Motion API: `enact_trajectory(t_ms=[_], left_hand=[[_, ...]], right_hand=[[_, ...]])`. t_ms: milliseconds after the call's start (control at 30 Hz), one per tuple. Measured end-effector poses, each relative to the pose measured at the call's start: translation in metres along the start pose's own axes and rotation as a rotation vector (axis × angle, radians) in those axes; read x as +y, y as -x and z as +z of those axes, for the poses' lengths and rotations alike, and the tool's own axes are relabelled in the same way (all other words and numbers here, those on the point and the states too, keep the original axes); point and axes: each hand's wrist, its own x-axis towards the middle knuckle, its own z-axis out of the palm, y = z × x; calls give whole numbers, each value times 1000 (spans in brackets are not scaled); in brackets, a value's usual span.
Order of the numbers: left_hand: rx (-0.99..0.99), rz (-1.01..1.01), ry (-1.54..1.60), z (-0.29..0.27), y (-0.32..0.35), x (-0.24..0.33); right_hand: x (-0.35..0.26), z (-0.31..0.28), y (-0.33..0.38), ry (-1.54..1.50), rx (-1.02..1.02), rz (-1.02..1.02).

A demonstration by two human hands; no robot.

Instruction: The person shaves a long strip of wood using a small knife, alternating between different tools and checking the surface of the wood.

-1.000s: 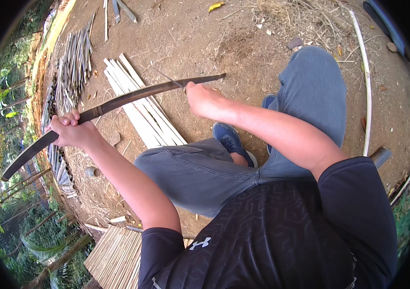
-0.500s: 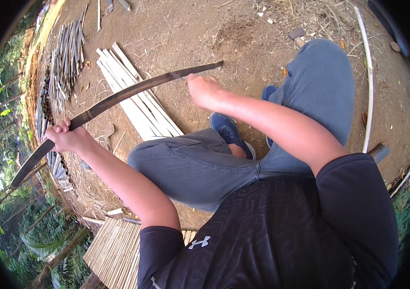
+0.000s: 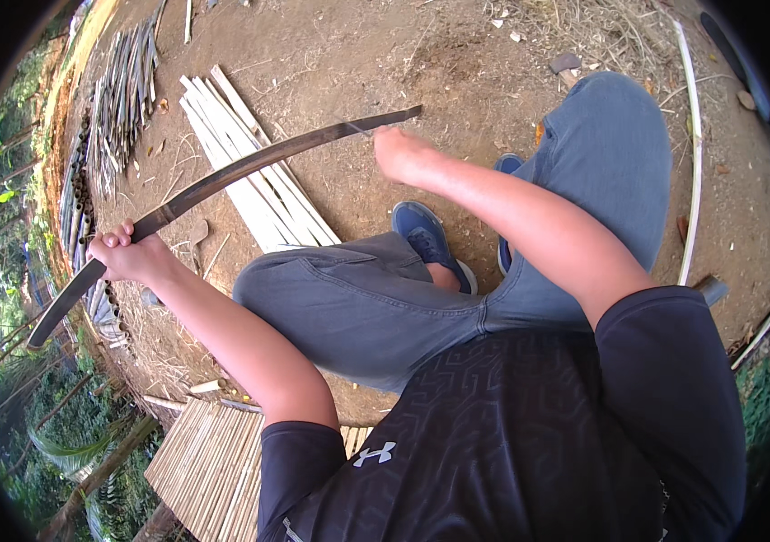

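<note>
A long, dark, curved bamboo strip (image 3: 249, 165) runs from the lower left up to the right in front of my knees. Near its left end my left hand (image 3: 129, 256) is closed round it, and a length of it sticks out beyond that hand. My right hand (image 3: 403, 154) is a closed fist just below the strip's far right part. From this fist a thin grey blade (image 3: 361, 130) reaches onto the strip's edge; its handle is hidden inside my fingers.
Pale split bamboo strips (image 3: 263, 185) lie on the dirt ahead, and a pile of darker sticks (image 3: 123, 99) is at far left. A slatted bamboo mat (image 3: 209, 465) is at lower left. To the right a long pale pole (image 3: 695, 154) lies beyond my knee.
My right hand has moved slightly to the right along the strip, with the blade. My left hand keeps its hold, and the strip has shifted only slightly.
</note>
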Motion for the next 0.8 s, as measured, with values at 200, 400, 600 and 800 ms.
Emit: enact_trajectory(t_ms=[200,400,600,800], left_hand=[[-42,-75,54,0,1,3],[-94,-62,68,-12,-1,10],[-9,-48,31,19,22,18],[-14,-16,-10,17,19,23]], right_hand=[[16,15,-8,-21,71,3],[24,28,-17,82,60,87],[56,19,-33,107,87,140],[53,34,-35,-34,207,-17]])
